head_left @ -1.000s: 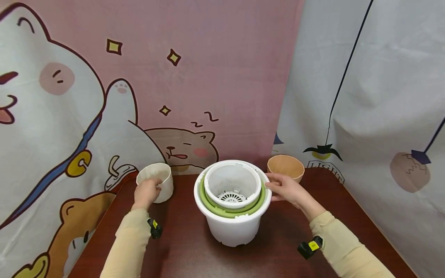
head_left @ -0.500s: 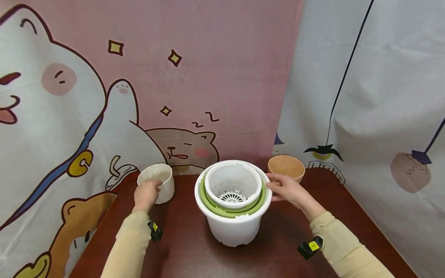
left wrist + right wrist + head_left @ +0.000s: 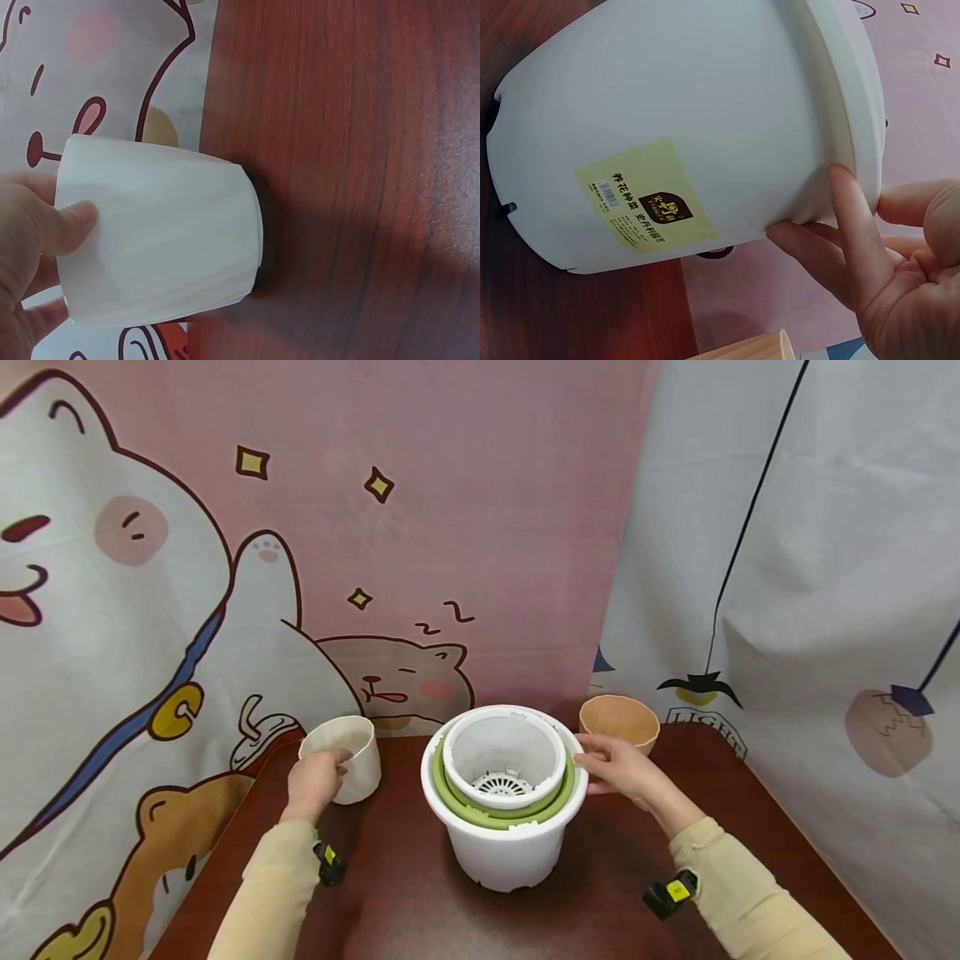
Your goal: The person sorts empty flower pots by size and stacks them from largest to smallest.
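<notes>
At the left of the table, my left hand [image 3: 313, 783] pinches the rim of a small cream flower pot [image 3: 362, 772]. In the left wrist view the thumb lies on the outer wall of this pot [image 3: 165, 232]; the other fingers are partly hidden. Whether its base touches the table I cannot tell. A large white flower pot [image 3: 504, 860] stands upright in the middle, with a green pot [image 3: 480, 817] and a smaller white slotted pot [image 3: 504, 739] nested inside. My right hand [image 3: 618, 768] holds the large pot's rim at its right side, fingers above and under the lip.
Behind my right hand, an orange pot [image 3: 617, 718] stands near the back of the dark red table [image 3: 405, 893]. A printed cloth wall [image 3: 510, 527] rises right behind the table. A label [image 3: 646, 199] is stuck on the large pot's side.
The small cream pot has shifted slightly right and nearer with my left hand. My right hand keeps its place on the large pot. The head view has turned a little.
</notes>
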`<state>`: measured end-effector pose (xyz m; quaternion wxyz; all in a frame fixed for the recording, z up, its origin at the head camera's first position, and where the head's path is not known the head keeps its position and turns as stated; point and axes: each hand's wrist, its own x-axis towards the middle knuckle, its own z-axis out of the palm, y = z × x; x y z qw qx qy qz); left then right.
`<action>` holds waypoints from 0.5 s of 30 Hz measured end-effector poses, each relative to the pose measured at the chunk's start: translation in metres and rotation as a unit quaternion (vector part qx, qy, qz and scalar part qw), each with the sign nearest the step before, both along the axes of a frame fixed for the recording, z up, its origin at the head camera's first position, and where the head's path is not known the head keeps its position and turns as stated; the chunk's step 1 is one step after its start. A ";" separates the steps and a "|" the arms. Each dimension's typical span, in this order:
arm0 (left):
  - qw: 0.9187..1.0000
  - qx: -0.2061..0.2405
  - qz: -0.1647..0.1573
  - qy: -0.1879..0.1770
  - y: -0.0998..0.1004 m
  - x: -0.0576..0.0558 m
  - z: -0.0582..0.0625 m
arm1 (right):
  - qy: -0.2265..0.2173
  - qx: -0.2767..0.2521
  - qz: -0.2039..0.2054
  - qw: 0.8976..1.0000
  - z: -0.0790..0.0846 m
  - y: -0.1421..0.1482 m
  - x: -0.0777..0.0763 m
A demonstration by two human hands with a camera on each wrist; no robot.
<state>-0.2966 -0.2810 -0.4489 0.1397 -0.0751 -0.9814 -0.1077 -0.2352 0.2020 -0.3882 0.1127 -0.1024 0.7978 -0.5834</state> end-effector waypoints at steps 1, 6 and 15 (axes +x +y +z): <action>1.000 -0.001 -0.001 -0.002 0.000 0.000 0.001 | 0.000 0.000 0.000 1.000 0.000 0.000 0.000; 1.000 0.004 -0.009 -0.002 0.000 0.004 0.005 | 0.001 0.001 0.002 1.000 0.000 0.000 0.001; 0.999 0.010 -0.036 0.014 0.001 0.008 0.009 | 0.000 0.004 0.001 1.000 0.001 0.000 0.001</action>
